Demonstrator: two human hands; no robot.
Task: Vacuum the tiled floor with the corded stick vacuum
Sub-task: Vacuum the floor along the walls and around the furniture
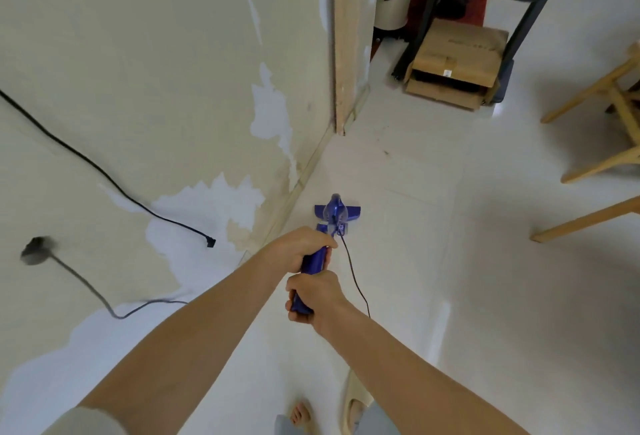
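Fingers of the left hand curl round the upper part of the blue stick vacuum, and those of the right hand wrap the handle end just below, so both hands grip it, one above the other.

Going by size: the tiled floor, pale and glossy, fills the right and lower part of the view. A cream wall with patches of peeled paint takes up the left side, meeting the floor along a skirting line that runs down to near the vacuum. A dark metal shelf rack stands at the top right with cardboard boxes on and under it. Wooden furniture legs reach in from the right edge.

The vacuum's head rests on the floor close beside the wall's base, ahead of the hands. Its thin dark cord trails from the body down past the right wrist. A black cable hangs across the wall, and a grey plug with its lead sits lower left. A bare foot and a pale slipper show at the bottom edge.
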